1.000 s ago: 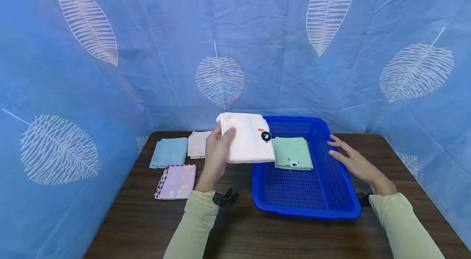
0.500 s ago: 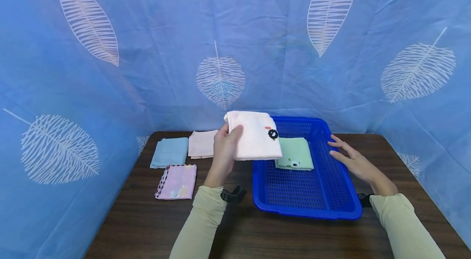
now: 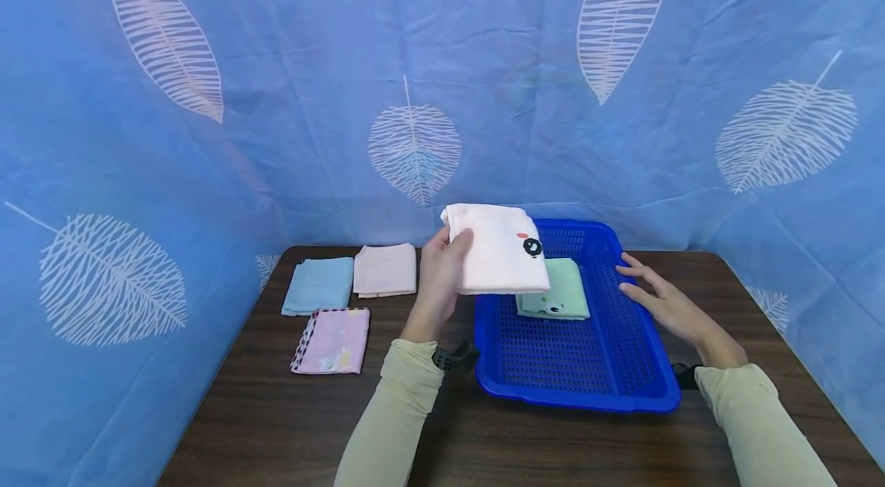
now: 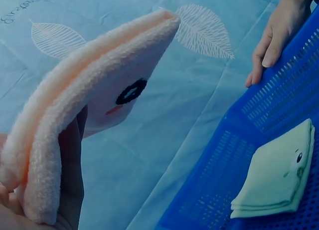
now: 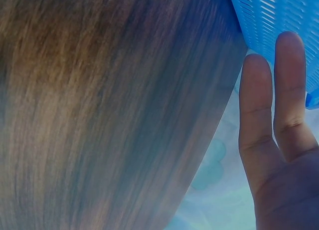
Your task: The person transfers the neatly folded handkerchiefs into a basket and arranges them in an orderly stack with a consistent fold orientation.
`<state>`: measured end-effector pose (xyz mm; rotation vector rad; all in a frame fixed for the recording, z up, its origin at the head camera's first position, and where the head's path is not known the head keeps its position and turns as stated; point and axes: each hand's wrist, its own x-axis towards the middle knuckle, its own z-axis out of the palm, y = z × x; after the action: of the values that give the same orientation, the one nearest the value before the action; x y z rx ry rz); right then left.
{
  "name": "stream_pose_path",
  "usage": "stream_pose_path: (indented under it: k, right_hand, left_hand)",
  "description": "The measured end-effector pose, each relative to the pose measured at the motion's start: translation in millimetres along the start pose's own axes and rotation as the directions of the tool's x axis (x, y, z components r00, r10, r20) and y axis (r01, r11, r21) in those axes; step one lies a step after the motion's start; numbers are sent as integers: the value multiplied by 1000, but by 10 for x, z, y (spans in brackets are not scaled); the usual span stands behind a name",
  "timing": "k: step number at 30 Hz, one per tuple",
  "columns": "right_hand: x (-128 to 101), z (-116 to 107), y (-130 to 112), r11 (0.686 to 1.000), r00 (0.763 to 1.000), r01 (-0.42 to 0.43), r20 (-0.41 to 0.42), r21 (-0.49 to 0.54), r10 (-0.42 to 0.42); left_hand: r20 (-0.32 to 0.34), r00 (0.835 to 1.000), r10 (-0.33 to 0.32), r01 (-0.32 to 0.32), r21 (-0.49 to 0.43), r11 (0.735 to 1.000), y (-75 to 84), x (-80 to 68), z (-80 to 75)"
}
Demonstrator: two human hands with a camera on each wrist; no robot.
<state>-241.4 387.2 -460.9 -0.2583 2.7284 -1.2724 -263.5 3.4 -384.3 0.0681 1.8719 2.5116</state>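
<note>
My left hand (image 3: 443, 272) pinches the left edge of a folded pale pink towel (image 3: 494, 253) with a black eye and an orange mark. That towel hangs over the left back part of a blue plastic basket (image 3: 574, 399); the left wrist view shows its fluffy folded layers (image 4: 99, 65). Inside the basket lies a folded green towel (image 3: 560, 299) with a small face, partly covered by the held one in the head view. My right hand (image 3: 667, 306) is at the basket's right rim, fingers straight and spread; the right wrist view shows two extended fingers (image 5: 256, 100) beside the wall.
Left of the basket, a folded light blue towel (image 3: 318, 287), a light pink towel (image 3: 385, 270) and a pink towel with a checked edge (image 3: 333, 341) lie on the dark wooden table (image 3: 276, 425). A blue leaf-patterned curtain (image 3: 484, 126) hangs behind and at the sides.
My left hand has carried the pale pink towel to the right and slightly up, further over the basket, uncovering the light pink towel on the table. My right hand has stayed at the rim.
</note>
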Motion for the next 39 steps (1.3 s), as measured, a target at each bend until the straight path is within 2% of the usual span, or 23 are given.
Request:
stream_pose_path:
  k: [9,15,27,34,39]
  right_hand:
    - [8,1,25,1000,1000,3,-8,-16,-3]
    - [8,2,30,1000,1000,-8,-15,-8,8]
    - [24,8,22,1000,1000,-8,-15,-11,8]
    - [39,14,32,1000,1000,-17,-13,-4,17]
    - [28,18,21,999,999,-41,-15,-6,41]
  left_hand:
    - [62,998,-14,10,65,998,-61,38,120]
    - [92,996,-8,2,69,998,-87,76,225]
    - [67,997,-31,28,49,998,-107,159,406]
    - [59,995,-79,74,80,994,-217,196,445]
    - [66,993,-99,96,51,994,-293,235,483]
